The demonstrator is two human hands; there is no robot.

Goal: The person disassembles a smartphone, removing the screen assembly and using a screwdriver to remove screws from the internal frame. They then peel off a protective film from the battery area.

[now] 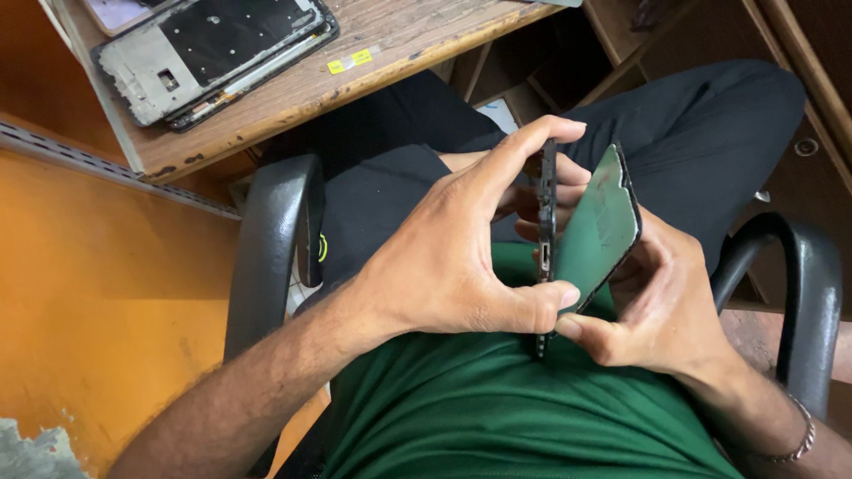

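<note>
A: Head view first; how many phone parts do you count?

B: Three; at centre right of the frame, a thin black plastic phone frame [545, 239] held edge-on, and a green-backed phone screen panel [600, 232] splayed away from it to the right, the two meeting near their lower ends; at the upper left, one more stripped phone chassis, grey and black [213, 55], lies flat on the worn wooden desk [373, 49].

A: And the hands?

B: Two; the left hand [444, 257] is curled closed on the frame, forefinger over its top end, thumb pressed at the lower end; the right hand [661, 306] is closed about the panel from behind, thumb tip touching the left thumb.

A: Anything around them?

B: One small yellow sticker [350, 61] on the desk; two black chair armrests [271, 239], one at each side; a green shirt [524, 417] below the hands; one metal bracelet [799, 439] on the right wrist, lower right.
</note>
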